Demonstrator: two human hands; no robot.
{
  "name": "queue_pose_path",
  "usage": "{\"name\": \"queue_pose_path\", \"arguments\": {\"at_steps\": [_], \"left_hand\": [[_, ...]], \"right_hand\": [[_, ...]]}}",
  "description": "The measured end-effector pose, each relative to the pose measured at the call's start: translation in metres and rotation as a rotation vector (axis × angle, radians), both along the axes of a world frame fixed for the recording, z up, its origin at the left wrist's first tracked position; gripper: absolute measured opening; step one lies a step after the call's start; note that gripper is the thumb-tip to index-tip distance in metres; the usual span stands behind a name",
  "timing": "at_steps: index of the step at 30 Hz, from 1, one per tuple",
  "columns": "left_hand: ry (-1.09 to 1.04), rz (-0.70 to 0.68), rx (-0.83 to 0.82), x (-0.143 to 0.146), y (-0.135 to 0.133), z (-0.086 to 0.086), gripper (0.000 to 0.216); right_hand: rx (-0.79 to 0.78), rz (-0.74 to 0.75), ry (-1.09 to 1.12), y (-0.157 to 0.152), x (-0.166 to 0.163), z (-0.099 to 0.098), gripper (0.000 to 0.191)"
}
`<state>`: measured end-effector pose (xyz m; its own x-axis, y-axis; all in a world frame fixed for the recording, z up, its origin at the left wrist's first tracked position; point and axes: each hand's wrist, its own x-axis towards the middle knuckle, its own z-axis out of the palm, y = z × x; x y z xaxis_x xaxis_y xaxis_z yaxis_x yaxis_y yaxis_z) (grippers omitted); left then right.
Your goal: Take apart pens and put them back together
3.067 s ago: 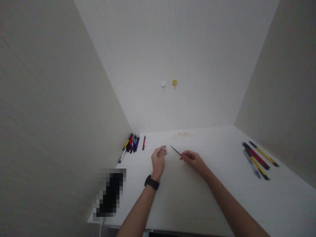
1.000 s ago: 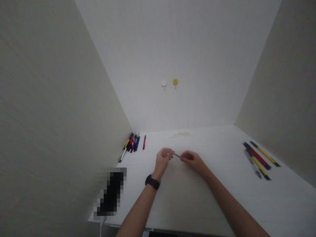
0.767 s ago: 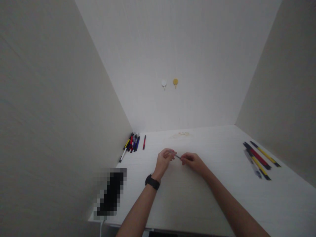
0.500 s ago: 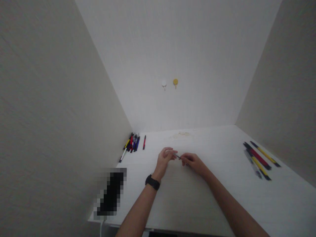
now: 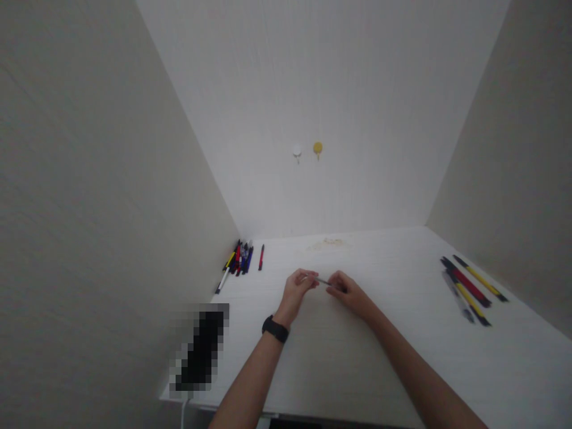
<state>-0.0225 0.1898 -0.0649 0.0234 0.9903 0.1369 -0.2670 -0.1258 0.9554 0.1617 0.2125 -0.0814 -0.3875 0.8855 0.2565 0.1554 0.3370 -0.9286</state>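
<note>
Over the middle of the white table [image 5: 339, 351], my left hand [image 5: 298, 288] and my right hand [image 5: 346, 292] pinch the two ends of a thin dark pen part [image 5: 322, 281] that spans the short gap between them. Both hands have their fingers closed on it. A black watch [image 5: 274, 328] sits on my left wrist. The part is small and its details are hard to make out.
A heap of several coloured pens [image 5: 238, 260] lies at the far left corner, with one red pen [image 5: 261, 257] beside it. Several more pens [image 5: 468, 287] lie in a row at the right. A blurred dark object [image 5: 199, 348] rests at the near left edge. Two hooks [image 5: 307, 150] hang on the back wall.
Three seconds ago my hands were apart, the right one holding the thin part alone. The left hand has since closed on its far end, and both hands have drawn closer together.
</note>
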Motion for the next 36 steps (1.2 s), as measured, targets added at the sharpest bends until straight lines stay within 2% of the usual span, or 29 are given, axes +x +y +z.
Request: {"name": "queue_pose_path", "arguments": {"at_steps": [3, 8, 12, 17, 22, 26, 31, 36], "left_hand": [[0.023, -0.012, -0.010, -0.001, 0.000, 0.000, 0.030], [0.036, -0.007, 0.001, -0.002, 0.001, 0.000, 0.031], [-0.002, -0.005, -0.014, -0.002, 0.001, -0.003, 0.033], [-0.008, -0.004, -0.026, -0.002, 0.002, -0.006, 0.031], [0.008, -0.038, -0.050, -0.001, 0.002, -0.004, 0.031], [-0.002, -0.021, -0.076, 0.000, 0.001, -0.001, 0.031], [-0.038, -0.012, -0.084, 0.001, 0.000, -0.001, 0.032], [-0.016, -0.030, -0.066, 0.000, 0.000, -0.003, 0.034]], "right_hand": [[-0.035, 0.006, -0.015, 0.001, 0.001, 0.000, 0.024], [-0.076, 0.165, -0.059, 0.001, 0.002, 0.004, 0.031], [-0.144, 0.253, 0.009, -0.002, 0.001, 0.005, 0.032], [-0.195, 0.237, 0.033, -0.006, 0.000, 0.006, 0.031], [-0.150, 0.213, -0.037, -0.005, 0.002, 0.008, 0.032], [-0.078, 0.220, -0.083, -0.005, 0.002, 0.009, 0.041], [-0.132, 0.203, -0.028, -0.007, 0.000, 0.008, 0.032], [-0.109, 0.210, -0.069, -0.008, 0.001, 0.013, 0.031]]}}
